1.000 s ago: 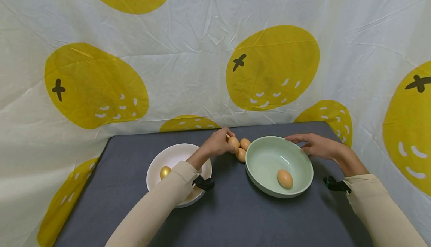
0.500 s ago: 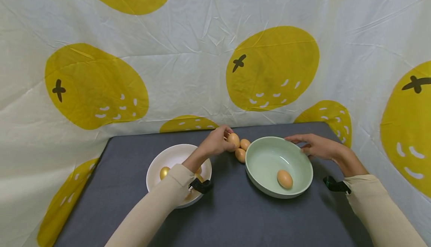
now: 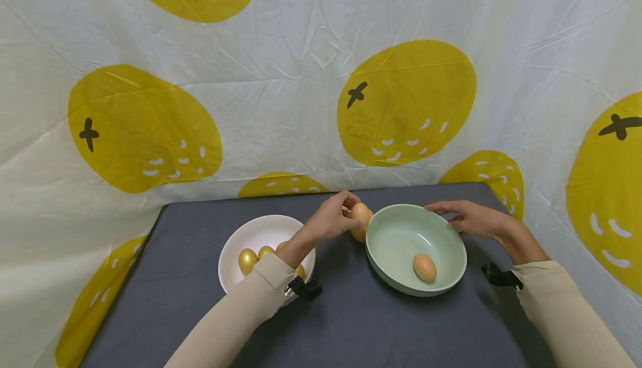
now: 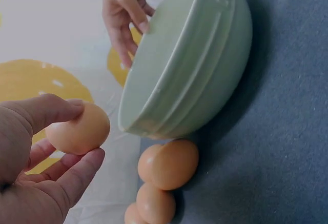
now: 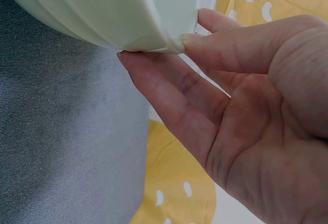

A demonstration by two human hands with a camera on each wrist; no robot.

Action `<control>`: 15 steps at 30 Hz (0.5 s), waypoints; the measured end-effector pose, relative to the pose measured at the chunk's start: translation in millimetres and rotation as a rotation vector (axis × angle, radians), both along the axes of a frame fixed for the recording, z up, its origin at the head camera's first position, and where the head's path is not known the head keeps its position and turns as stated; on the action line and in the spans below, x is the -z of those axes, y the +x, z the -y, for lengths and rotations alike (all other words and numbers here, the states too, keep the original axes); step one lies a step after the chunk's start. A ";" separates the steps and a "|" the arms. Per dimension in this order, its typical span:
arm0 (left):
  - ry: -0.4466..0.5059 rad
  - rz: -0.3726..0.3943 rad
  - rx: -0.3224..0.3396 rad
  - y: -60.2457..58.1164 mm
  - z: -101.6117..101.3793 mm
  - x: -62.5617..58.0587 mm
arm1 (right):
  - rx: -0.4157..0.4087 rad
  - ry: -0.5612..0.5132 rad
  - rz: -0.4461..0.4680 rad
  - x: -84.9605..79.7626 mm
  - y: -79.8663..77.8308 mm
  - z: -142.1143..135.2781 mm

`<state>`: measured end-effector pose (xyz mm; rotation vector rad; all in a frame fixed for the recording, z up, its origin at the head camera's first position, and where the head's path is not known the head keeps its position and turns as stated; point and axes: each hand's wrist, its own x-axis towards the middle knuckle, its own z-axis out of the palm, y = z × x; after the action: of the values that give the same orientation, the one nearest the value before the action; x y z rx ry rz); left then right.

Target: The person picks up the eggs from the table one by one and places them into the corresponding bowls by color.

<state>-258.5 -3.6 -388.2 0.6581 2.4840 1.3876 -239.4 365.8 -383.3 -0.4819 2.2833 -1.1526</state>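
Observation:
A brown egg (image 4: 79, 129) is pinched between the thumb and fingers of my left hand (image 3: 331, 217), just left of the green bowl (image 3: 396, 234). Several more brown eggs (image 4: 174, 165) lie on the table against the bowl's outer side; in the head view the held egg and hand mostly cover them. One brown egg (image 3: 424, 267) sits inside the green bowl. At the bowl's far right rim, my right hand (image 3: 473, 220) grips the edge, thumb tip on the rim and fingers under it in the right wrist view.
A white bowl (image 3: 228, 245) with several golden eggs (image 3: 247, 261) stands at the left, partly hidden by my left forearm. A dark grey cloth covers the table (image 3: 351, 323). A white curtain (image 3: 281, 117) with yellow fruit prints hangs behind it.
My left hand, holding the brown egg, has shifted right, closer to the green bowl. More golden eggs show in the white bowl. The right hand and green bowl stay put.

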 end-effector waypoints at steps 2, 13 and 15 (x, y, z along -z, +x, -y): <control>0.008 -0.006 0.013 0.9 -2.2 0.3 | 0.001 0.001 0.000 -0.3 0.2 0.2; 0.084 -0.007 0.103 6.0 -15.6 2.3 | -0.004 -0.006 0.005 -1.3 0.3 1.4; 0.095 0.016 0.116 6.9 -17.9 2.9 | -0.008 -0.005 0.000 -1.2 0.1 1.3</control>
<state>-251.5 14.4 -391.1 0.7937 2.3389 1.4687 -239.3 364.5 -382.1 -0.4920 2.2768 -1.1547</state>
